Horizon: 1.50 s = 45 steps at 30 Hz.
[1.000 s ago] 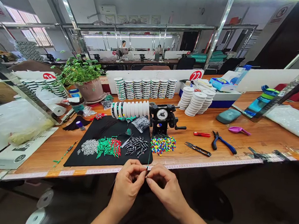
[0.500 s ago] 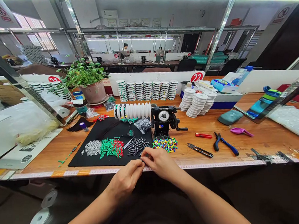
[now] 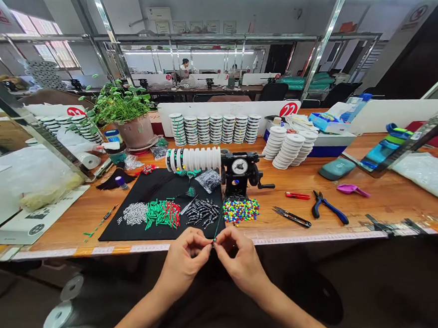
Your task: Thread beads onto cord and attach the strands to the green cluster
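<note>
My left hand [image 3: 187, 256] and my right hand [image 3: 239, 258] meet fingertip to fingertip at the table's front edge. Both pinch a thin dark green cord [image 3: 218, 224] that runs up from the fingertips; a tiny reddish spot shows at the pinch, too small to make out. Just beyond, a black mat [image 3: 120, 232] carries piles of silver beads [image 3: 133, 213], green and red tubes [image 3: 163, 214] and black beads [image 3: 202, 213]. Multicoloured beads [image 3: 241, 210] lie on the wood in front of a black winding machine [image 3: 240, 173] with white spools [image 3: 200, 158] on its shaft.
Tweezers [image 3: 292, 217], blue-handled pliers [image 3: 328, 207], a red cutter [image 3: 297, 195] and a pink scoop [image 3: 353, 190] lie to the right. Stacked spools [image 3: 289, 151] stand behind. A potted plant [image 3: 131, 130] is at the back left. Metal posts slant up on both sides.
My right hand has moved slightly right and down and turned, my left hand has rotated upward a little, and the green cord now shows above the fingertips. The view has shifted slightly.
</note>
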{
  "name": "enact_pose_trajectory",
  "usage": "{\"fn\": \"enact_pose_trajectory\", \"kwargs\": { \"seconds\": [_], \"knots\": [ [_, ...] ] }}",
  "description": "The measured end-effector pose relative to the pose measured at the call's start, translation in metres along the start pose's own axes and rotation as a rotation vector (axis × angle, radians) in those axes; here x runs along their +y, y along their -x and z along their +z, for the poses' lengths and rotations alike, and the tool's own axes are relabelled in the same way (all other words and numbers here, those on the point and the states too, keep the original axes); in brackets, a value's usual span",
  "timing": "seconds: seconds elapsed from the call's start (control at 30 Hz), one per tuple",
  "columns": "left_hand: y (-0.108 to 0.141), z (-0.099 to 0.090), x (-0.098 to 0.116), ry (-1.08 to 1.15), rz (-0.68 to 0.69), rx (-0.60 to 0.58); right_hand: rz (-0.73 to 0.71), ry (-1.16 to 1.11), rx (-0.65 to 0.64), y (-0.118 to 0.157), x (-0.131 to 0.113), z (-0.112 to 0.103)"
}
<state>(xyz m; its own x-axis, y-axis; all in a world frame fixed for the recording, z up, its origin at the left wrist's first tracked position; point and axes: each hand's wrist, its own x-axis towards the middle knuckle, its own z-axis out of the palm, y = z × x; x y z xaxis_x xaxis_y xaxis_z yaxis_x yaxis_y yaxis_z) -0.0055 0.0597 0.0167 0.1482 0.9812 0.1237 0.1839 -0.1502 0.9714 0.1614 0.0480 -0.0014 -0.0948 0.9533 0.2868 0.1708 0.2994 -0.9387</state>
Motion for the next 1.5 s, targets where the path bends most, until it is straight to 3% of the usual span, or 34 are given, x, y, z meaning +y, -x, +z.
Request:
{"fn": "enact_pose_trajectory", "kwargs": {
  "seconds": [0.2, 0.4, 0.57, 0.77, 0.97, 1.17, 1.4, 1.5],
  "knots": [
    [0.006, 0.014, -0.002, 0.379, -0.289, -0.028, -0.071, 0.019, 0.083, 0.006, 0.0, 0.005],
    [0.013, 0.023, -0.004, 0.393, -0.265, 0.091, -0.034, -0.067, 0.099, 0.013, 0.002, 0.003],
    [0.014, 0.025, -0.008, 0.366, -0.244, 0.093, -0.015, -0.081, 0.094, 0.013, 0.002, 0.001],
    [0.012, 0.023, -0.014, 0.253, -0.122, 0.105, 0.072, -0.13, 0.04, 0.011, 0.004, 0.003],
    [0.014, 0.022, -0.015, 0.096, 0.036, 0.146, -0.014, -0.037, 0.078, 0.009, -0.001, 0.0],
    [0.015, 0.019, -0.012, -0.114, 0.175, 0.14, 0.061, -0.186, -0.037, 0.011, -0.003, 0.002],
    [0.015, 0.016, -0.01, -0.284, 0.373, 0.109, -0.146, 0.078, 0.013, 0.019, -0.007, 0.002],
    [0.015, 0.016, -0.009, -0.283, 0.373, 0.131, -0.135, 0.041, -0.034, 0.021, -0.006, -0.003]
  ]
}}
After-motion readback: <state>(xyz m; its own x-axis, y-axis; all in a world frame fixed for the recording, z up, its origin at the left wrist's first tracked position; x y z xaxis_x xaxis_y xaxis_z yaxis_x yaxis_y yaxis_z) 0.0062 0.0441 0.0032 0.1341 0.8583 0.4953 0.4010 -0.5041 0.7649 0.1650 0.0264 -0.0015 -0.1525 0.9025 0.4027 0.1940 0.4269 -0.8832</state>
